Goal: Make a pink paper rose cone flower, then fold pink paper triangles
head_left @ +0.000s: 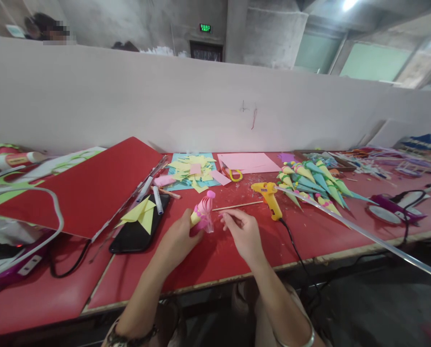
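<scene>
My left hand point(179, 237) is wrapped round a small pink and yellow paper figure point(203, 211) with a pink ball at its tip, held above the red table point(233, 255). Just to its right, my right hand point(241, 231) has thumb and index finger pinched together; whatever is between them is too small to name. Behind my hands lies a thin wooden stick point(242, 206). A yellow glue gun point(271, 197) with a long clear glue stick rests to the right. Scissors with yellow handles point(236, 175) lie beyond the stick.
Yellow paper pieces point(193, 168) and a pink sheet point(249, 162) lie at the back. Finished-looking paper cones point(316, 178) are piled at right. A black phone point(139, 231), markers point(158, 200) and a large red board point(99, 188) are at left. The glue gun's cord crosses the front edge.
</scene>
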`<state>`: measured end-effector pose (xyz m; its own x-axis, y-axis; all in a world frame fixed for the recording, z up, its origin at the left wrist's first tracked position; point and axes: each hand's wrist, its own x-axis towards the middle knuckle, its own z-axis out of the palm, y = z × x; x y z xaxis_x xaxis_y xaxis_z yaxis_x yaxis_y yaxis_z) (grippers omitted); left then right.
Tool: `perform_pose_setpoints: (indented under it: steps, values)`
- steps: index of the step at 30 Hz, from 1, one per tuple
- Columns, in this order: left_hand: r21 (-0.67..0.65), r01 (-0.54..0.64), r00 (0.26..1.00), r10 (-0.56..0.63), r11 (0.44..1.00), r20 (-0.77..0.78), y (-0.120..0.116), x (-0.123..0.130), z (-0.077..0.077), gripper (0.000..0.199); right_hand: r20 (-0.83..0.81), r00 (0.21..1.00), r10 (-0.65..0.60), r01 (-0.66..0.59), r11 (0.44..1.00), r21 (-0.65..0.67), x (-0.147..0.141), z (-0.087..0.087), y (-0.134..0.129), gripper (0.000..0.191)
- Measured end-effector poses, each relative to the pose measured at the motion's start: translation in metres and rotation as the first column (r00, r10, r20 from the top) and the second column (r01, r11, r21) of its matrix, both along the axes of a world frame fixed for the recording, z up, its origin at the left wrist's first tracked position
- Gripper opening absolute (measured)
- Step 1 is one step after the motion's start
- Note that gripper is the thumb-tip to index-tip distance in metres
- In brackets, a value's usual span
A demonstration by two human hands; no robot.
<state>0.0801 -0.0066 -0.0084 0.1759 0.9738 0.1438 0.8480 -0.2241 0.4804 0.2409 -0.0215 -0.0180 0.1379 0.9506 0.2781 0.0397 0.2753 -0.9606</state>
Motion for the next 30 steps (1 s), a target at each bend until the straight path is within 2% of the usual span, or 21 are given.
perform_pose_setpoints:
  steps: [5, 9, 14, 17, 19, 21, 23, 25, 27, 30]
  values:
    - [0.129, -0.006, 0.990, -0.012, 0.992, 0.139, 0.000, -0.001, 0.004, 0.019, -0.126, 0.991, 0.051, -0.061, 0.995, -0.077, -0.001, 0.005, -0.002, 0.011]
    - [0.056, -0.034, 0.938, 0.013, 0.998, 0.347, -0.004, 0.004, 0.010, 0.028, -0.198, 0.979, 0.052, -0.068, 0.995, -0.075, -0.002, 0.006, -0.002, 0.009]
    - [-0.131, 0.132, 0.704, 0.000, 0.983, 0.710, -0.012, 0.017, 0.014, 0.026, -0.215, 0.974, 0.073, -0.088, 0.994, -0.059, -0.004, 0.005, -0.003, 0.017]
    - [-0.212, 0.123, 0.591, 0.100, 0.969, 0.800, -0.015, 0.022, 0.014, 0.025, -0.197, 0.979, 0.053, -0.063, 0.997, -0.042, -0.004, 0.005, -0.004, 0.022]
    - [-0.252, 0.136, 0.496, 0.155, 0.958, 0.854, -0.017, 0.025, 0.013, 0.022, -0.204, 0.978, 0.039, -0.048, 0.998, -0.036, -0.005, 0.005, -0.004, 0.017]
    - [-0.274, 0.209, 0.408, 0.171, 0.939, 0.897, -0.018, 0.027, 0.013, 0.023, -0.222, 0.974, 0.034, -0.043, 0.998, -0.036, -0.005, 0.005, -0.004, 0.012]
    - [-0.273, 0.319, 0.341, 0.159, 0.908, 0.927, -0.019, 0.029, 0.013, 0.032, -0.235, 0.971, 0.032, -0.043, 0.998, -0.042, -0.005, 0.005, -0.004, 0.011]
    - [-0.263, 0.410, 0.297, 0.145, 0.873, 0.944, -0.020, 0.030, 0.013, 0.038, -0.241, 0.970, 0.012, -0.023, 0.999, -0.042, -0.005, 0.003, -0.003, 0.014]
    - [-0.257, 0.446, 0.274, 0.142, 0.857, 0.951, -0.020, 0.030, 0.013, 0.039, -0.240, 0.970, -0.021, 0.013, 0.999, -0.034, -0.004, 0.002, -0.003, 0.018]
    - [-0.266, 0.434, 0.310, 0.135, 0.861, 0.941, -0.020, 0.030, 0.011, 0.039, -0.243, 0.967, -0.076, 0.073, 0.997, -0.020, -0.003, 0.001, -0.003, 0.024]
